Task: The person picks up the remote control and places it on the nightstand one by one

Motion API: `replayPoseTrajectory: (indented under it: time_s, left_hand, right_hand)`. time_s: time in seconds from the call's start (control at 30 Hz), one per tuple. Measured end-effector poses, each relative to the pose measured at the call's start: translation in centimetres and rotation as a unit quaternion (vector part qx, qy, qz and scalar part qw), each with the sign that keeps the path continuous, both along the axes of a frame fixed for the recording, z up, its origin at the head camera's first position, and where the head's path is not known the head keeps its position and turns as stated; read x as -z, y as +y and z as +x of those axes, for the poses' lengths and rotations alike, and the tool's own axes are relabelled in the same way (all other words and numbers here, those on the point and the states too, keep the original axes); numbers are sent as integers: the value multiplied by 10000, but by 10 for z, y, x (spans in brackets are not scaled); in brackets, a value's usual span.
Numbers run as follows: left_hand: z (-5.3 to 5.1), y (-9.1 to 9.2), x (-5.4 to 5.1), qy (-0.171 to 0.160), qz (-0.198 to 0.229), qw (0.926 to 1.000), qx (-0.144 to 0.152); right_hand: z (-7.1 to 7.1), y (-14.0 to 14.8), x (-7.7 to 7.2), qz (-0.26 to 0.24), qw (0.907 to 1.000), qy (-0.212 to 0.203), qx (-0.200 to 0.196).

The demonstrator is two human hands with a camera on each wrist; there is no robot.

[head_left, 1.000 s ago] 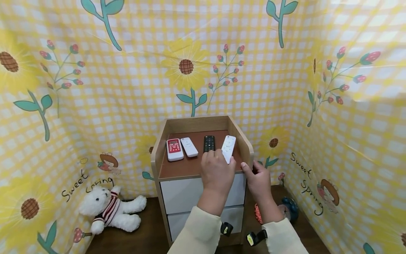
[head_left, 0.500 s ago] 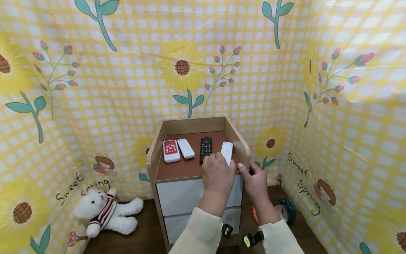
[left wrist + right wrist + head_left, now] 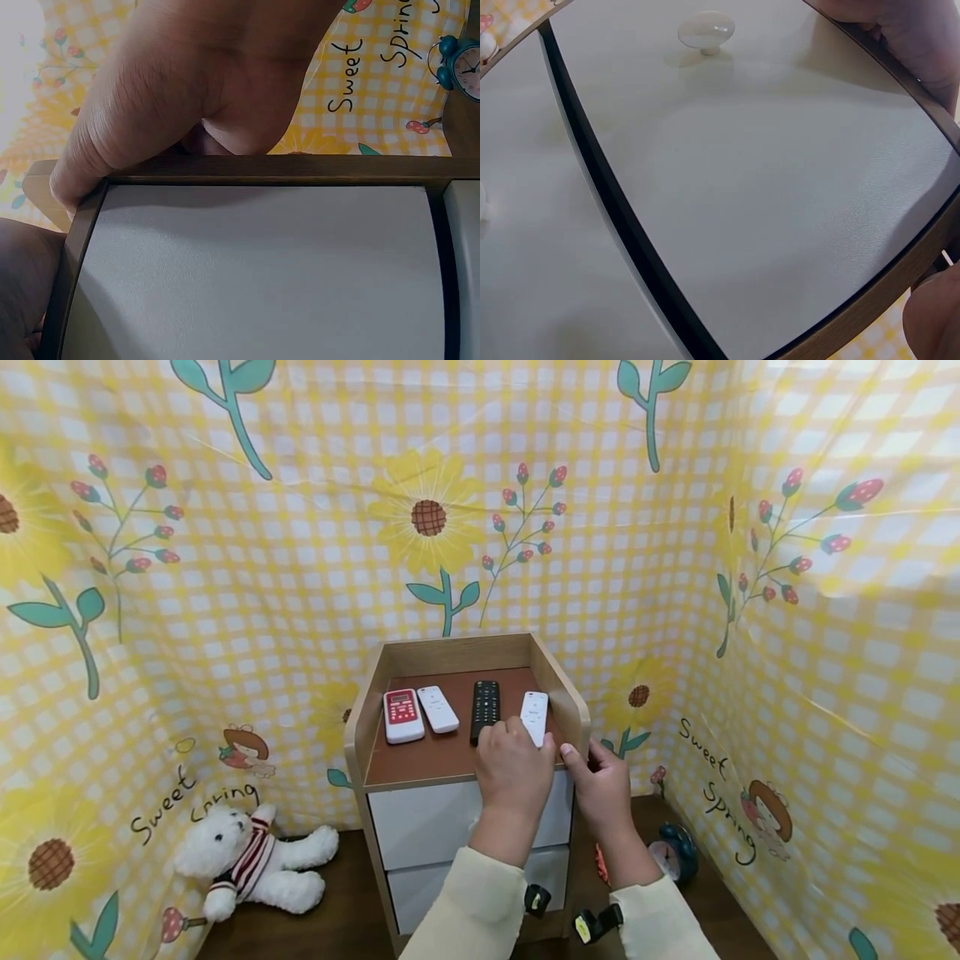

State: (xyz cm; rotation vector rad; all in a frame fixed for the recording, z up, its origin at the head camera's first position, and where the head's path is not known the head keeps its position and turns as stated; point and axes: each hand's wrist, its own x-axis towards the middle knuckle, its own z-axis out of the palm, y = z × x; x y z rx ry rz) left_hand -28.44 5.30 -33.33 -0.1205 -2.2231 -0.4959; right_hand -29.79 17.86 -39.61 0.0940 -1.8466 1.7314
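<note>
On the brown top board of a small wooden cabinet (image 3: 420, 763), my left hand (image 3: 513, 772) has its thumb and index finger at either side of the near end of a white remote control (image 3: 534, 714), pinching it. A black remote control (image 3: 485, 703) lies just left of it, close to the knuckles. My right hand (image 3: 606, 789) grips the cabinet's right side panel (image 3: 262, 166), thumb on the front edge. In the right wrist view, the left hand (image 3: 919, 41) rests at the top edge above the white drawer front (image 3: 772, 165); its fingertips are hidden.
Further left on the board lie a red-faced remote control (image 3: 403, 717) and another white remote control (image 3: 438, 708). A white teddy bear (image 3: 258, 860) sits left of the cabinet, a blue alarm clock (image 3: 672, 853) right of it. A drawer knob (image 3: 707, 31) sticks out.
The white remote control at the right has turned straighter and slid slightly nearer with my left hand. More of the black remote control now shows. My right hand keeps its grip.
</note>
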Motion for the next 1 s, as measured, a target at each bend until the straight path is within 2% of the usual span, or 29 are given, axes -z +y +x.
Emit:
replayPoseTrajectory:
  time_s: [0.13,0.2,0.27,0.37,0.43,0.5,0.57,0.63,0.73,0.83,0.93,1.0]
  left_hand:
    - [1,-2,0,-85,32,9999,68]
    - [3,-5,1,-2,74,9998,190]
    - [6,-9,6,248,151,9987,428]
    - [17,-20,18,912,191,9914,918]
    - [27,-30,29,1366,199,9820,1292]
    - [39,-43,43,1671,150,9730,1585]
    - [50,-57,61,1828,178,9647,1886]
    - [59,-73,80,1851,178,9606,2065]
    - [68,-95,111,1747,249,9607,2143]
    - [73,-115,135,1458,335,9701,1912]
    - [75,-138,149,1179,367,9771,1733]
    - [75,-158,153,1117,290,9801,1615]
  right_hand:
    - [-2,0,-1,6,10000,-40,-41]
    - [-2,-1,-1,-7,10000,-60,-76]
    - [-3,-1,0,-20,9999,-90,-85]
    - [-3,-2,2,15,9999,-75,-73]
    - [-3,-3,2,34,10000,-13,-59]
    - [-4,-5,2,40,9999,78,-72]
    - [-3,-6,1,35,9999,134,-62]
    - [-3,-4,0,66,9998,159,-29]
    - [-3,1,-1,136,9998,121,45]
    - [-4,8,-2,219,9997,28,60]
    - [-1,18,-4,395,9990,-187,-58]
    - [3,26,-4,650,9972,-331,-169]
